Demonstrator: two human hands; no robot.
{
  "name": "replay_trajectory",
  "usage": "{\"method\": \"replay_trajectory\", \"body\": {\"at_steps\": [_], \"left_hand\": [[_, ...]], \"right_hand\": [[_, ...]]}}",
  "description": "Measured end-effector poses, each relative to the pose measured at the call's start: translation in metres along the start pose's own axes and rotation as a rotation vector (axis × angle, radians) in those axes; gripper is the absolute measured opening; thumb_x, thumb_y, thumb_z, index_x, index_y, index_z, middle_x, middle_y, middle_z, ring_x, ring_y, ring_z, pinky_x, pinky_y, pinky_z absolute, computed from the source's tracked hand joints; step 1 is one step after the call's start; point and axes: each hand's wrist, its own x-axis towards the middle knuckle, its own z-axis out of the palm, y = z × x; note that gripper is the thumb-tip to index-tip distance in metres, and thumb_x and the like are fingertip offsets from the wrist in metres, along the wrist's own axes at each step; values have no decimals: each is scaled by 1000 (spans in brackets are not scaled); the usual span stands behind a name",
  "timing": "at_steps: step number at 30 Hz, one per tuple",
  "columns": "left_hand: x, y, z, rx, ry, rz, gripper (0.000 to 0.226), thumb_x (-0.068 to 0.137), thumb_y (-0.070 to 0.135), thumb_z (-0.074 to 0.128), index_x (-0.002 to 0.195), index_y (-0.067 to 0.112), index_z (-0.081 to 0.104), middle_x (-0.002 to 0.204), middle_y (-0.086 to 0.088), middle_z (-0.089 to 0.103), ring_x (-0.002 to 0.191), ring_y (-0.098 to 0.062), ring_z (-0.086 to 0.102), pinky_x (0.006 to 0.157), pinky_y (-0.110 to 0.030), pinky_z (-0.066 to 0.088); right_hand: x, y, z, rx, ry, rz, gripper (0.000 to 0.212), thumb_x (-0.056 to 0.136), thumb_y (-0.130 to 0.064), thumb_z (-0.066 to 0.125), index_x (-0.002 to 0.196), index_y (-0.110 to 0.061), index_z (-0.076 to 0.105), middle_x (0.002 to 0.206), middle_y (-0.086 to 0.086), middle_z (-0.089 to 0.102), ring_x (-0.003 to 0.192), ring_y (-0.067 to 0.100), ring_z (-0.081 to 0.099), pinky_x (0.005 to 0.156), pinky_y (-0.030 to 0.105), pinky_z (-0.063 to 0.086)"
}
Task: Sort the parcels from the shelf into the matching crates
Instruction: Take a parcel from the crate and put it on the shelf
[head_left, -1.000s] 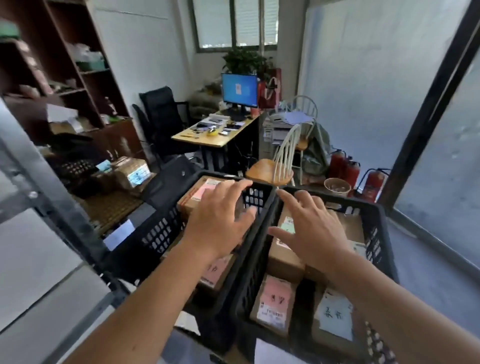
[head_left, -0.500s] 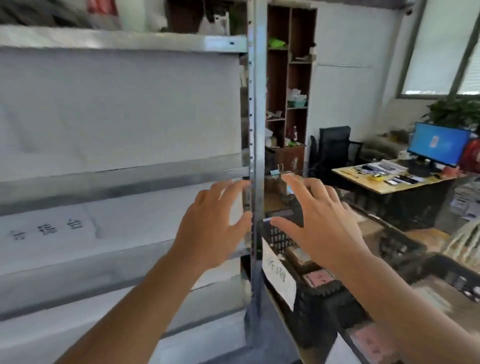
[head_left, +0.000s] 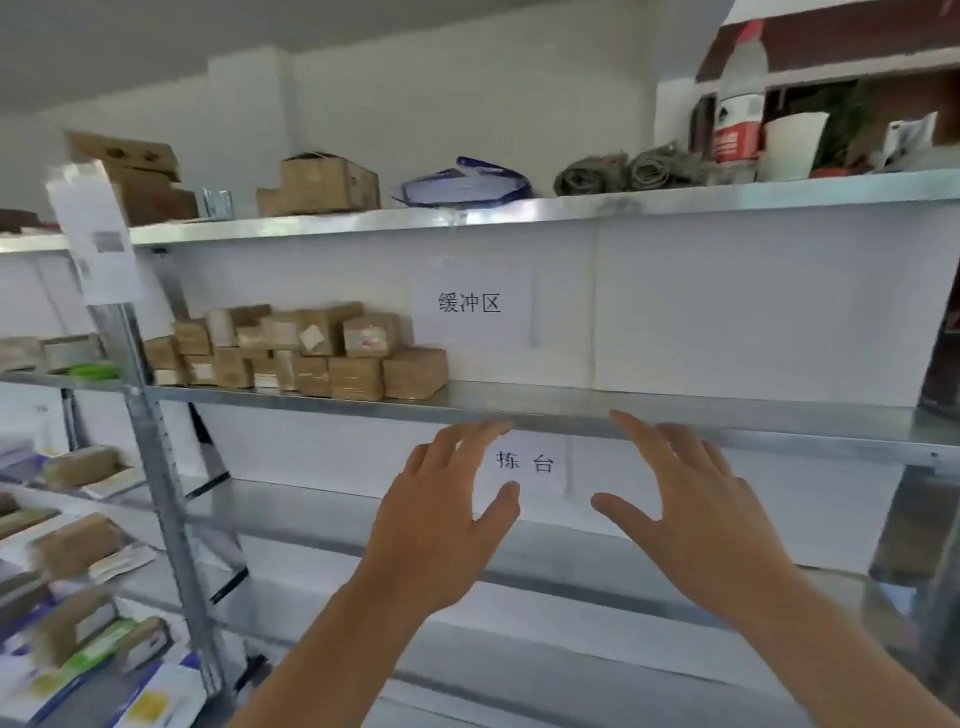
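Reaching forward with nothing held, the left hand (head_left: 436, 525) and right hand (head_left: 691, 514) have fingers spread, probably ready for a box. The parcels (head_left: 296, 353) lie stacked further up-left on the shelf (head_left: 571, 402), under a paper sign (head_left: 470, 304) that likely marks their area
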Motion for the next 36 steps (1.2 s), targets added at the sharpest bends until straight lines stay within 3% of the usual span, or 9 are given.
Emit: {"method": "replay_trajectory", "body": {"at_steps": [6, 12, 17, 23, 31, 36], "left_hand": [[-15, -112, -68, 15, 36, -84, 55, 101, 58, 39, 154, 53, 24, 157, 29, 31, 137, -1, 35, 101, -23, 37], [11, -183, -74, 4, 4, -130, 55, 102, 57, 40, 154, 53, 24, 157, 30, 32, 139, 0, 34, 108, -30, 44], [58, -225, -43, 28, -67, -180, 54, 104, 57, 41, 155, 53, 22, 160, 31, 30, 140, 1, 33, 111, -27, 40], [147, -260, 12, 51, -152, -299, 56, 104, 63, 40, 155, 54, 20, 163, 26, 33, 145, -3, 37, 121, -36, 39], [249, -332, 79, -205, -108, -383, 50, 105, 59, 43, 151, 56, 25, 158, 24, 44, 142, -9, 47, 120, -39, 43], [286, -376, 110, -351, -58, -352, 49, 105, 42, 55, 142, 57, 26, 139, 35, 41, 128, 1, 49, 112, -17, 38]], "right_hand": [[40, -118, 40, 106, -6, -59, 76, 89, -77, 37, 155, -56, 3, 156, -16, 34, 143, 14, 37, 111, 42, 43], [98, -161, 84, 144, -8, -69, 75, 89, -76, 37, 155, -54, 11, 144, -19, 40, 131, 12, 43, 108, 41, 45], [165, -162, 139, 191, -21, -60, 74, 94, -74, 41, 159, -49, 14, 148, -16, 39, 134, 13, 42, 109, 41, 46], [272, -155, 208, 207, -76, -108, 75, 95, -75, 39, 159, -46, 13, 152, -12, 40, 137, 15, 44, 108, 41, 49], [396, -161, 287, 241, -135, -104, 70, 99, -65, 51, 157, -46, 18, 142, -9, 44, 132, 20, 45, 99, 44, 51], [450, -170, 327, 218, -173, -56, 60, 103, -53, 52, 156, -48, 25, 141, -6, 44, 128, 20, 46, 98, 42, 51]]}}
